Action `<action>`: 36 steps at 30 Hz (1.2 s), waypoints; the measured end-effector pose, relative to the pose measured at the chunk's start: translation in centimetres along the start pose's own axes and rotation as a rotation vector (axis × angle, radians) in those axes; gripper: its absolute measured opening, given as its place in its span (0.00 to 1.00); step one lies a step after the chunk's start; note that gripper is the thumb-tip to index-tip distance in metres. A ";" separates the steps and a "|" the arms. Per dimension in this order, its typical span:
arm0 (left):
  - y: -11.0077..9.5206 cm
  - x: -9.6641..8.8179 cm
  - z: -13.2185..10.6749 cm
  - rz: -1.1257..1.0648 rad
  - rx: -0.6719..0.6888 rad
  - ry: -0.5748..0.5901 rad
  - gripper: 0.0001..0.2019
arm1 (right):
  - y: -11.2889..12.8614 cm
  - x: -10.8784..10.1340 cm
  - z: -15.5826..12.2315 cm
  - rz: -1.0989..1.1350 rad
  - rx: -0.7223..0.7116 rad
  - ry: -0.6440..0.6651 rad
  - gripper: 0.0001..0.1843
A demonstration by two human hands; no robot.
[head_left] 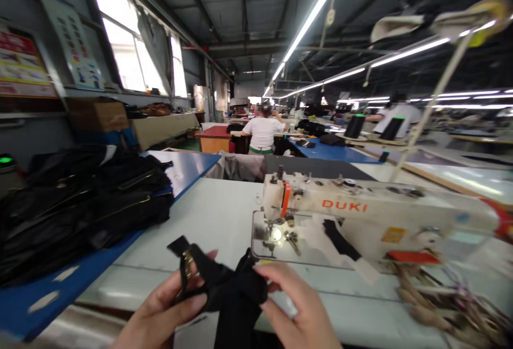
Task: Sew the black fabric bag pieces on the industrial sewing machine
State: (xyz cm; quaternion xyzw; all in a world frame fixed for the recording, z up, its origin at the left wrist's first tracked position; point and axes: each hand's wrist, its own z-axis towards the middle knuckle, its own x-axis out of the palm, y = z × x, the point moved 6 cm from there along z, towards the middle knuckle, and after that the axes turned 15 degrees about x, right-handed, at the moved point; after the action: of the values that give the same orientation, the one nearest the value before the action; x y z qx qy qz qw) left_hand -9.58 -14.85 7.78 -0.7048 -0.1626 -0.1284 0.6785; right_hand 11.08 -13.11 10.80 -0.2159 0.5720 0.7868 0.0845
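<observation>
Both hands hold a black fabric piece low in front of me, over the near edge of the sewing table. My left hand is closed on its left part, where a black strap with a gold-coloured metal buckle sticks up. With thumb and fingers, my right hand pinches the right edge of the fabric. A white sheet shows under the left hand; what it belongs to is unclear. Just beyond the hands stands a white sewing machine with its needle area lit.
Black zippered pieces are heaped on a blue table at left. A black strip lies on the machine bed. Fabric scraps hang at right. Ahead, a person in a white shirt sits with their back to me.
</observation>
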 end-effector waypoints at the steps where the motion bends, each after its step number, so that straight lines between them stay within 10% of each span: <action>1: -0.5 0.0 -0.1 0.030 0.057 -0.007 0.34 | -0.1 -0.2 0.4 0.025 0.061 -0.021 0.17; 6: -1.6 -0.1 -0.3 0.195 0.302 0.037 0.35 | -1.1 0.3 1.8 0.083 0.203 -0.060 0.10; 12: -1.4 0.0 -0.6 -0.075 0.265 0.031 0.44 | -0.6 0.9 0.6 -0.021 0.055 -0.143 0.08; 19: 0.0 -1.6 -1.4 -0.013 0.228 0.053 0.45 | -1.0 2.8 1.0 0.131 0.260 0.336 0.11; 36: 1.2 -2.6 -3.4 0.108 0.130 0.192 0.41 | 1.8 6.1 3.1 -0.069 0.189 0.504 0.11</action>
State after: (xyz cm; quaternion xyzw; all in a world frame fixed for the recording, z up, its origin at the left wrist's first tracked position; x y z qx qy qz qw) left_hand -11.40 -18.37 5.81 -0.6514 -0.0666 -0.1479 0.7412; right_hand 4.20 -11.48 10.47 -0.4155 0.6380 0.6482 -0.0141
